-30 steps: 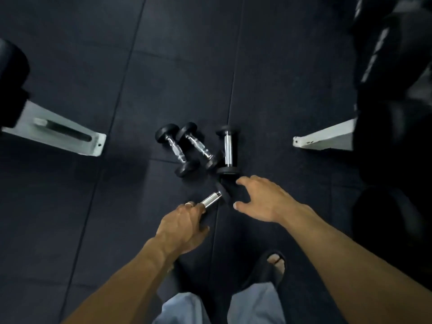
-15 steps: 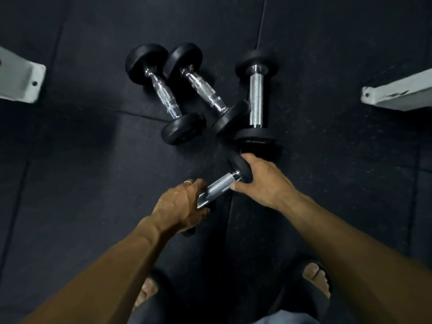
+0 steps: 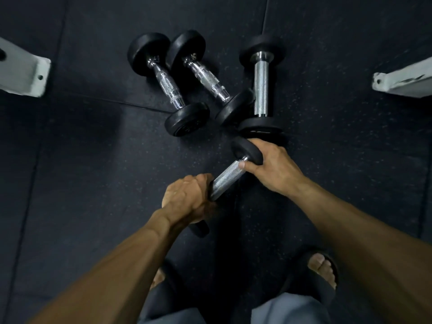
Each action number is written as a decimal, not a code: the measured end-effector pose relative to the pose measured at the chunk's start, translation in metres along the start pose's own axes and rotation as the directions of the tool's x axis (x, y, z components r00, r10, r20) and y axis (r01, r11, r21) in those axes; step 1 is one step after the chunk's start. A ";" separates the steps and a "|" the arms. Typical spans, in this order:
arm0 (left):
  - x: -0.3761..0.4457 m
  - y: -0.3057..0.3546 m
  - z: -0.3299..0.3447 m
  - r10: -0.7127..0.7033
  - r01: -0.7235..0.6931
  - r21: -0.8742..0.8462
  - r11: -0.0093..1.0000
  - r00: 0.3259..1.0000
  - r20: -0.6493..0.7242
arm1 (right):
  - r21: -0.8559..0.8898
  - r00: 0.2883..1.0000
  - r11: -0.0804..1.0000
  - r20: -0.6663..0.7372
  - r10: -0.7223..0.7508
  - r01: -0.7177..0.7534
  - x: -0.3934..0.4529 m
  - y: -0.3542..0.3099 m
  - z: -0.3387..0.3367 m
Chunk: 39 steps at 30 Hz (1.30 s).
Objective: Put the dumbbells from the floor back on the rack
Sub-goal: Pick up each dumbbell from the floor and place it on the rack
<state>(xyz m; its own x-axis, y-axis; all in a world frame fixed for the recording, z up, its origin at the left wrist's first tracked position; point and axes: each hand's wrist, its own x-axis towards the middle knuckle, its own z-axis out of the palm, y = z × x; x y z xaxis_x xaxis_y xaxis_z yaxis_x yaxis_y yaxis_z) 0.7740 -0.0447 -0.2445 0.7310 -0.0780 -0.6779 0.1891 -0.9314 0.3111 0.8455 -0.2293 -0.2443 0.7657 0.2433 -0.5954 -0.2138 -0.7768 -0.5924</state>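
Observation:
A small dumbbell (image 3: 228, 178) with a chrome handle and black heads is held between both hands just above the dark floor. My left hand (image 3: 187, 199) grips the near end of its handle and hides most of the near head. My right hand (image 3: 271, 164) grips the far head, thumb on the handle. Three more dumbbells lie on the floor beyond: the left dumbbell (image 3: 167, 86), the middle dumbbell (image 3: 208, 78) leaning against it, and the right dumbbell (image 3: 261, 87) pointing straight away, its near head touching my right hand's knuckles.
White metal rack feet sit at the left edge (image 3: 23, 71) and right edge (image 3: 402, 83). Black rubber floor tiles (image 3: 93, 160) surround everything. My sandalled feet (image 3: 320, 272) stand at the bottom of the view.
My right hand moved from open above the floor onto the dumbbell's far head and closed on it. The camera has dropped closer to the dumbbells.

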 end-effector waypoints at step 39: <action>-0.304 0.509 -0.441 0.458 -0.499 -0.030 0.866 0.816 -0.352 | -0.285 0.862 0.949 -0.438 -0.254 0.135 -0.424 -0.217 -0.646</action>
<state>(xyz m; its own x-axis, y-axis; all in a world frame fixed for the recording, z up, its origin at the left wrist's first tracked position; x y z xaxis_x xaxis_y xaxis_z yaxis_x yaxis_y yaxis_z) 0.9371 -0.3382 0.4137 0.9141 -0.3652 -0.1762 -0.1815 -0.7571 0.6276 0.9595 -0.5388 0.4872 0.9803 0.1526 -0.1252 0.0731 -0.8700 -0.4877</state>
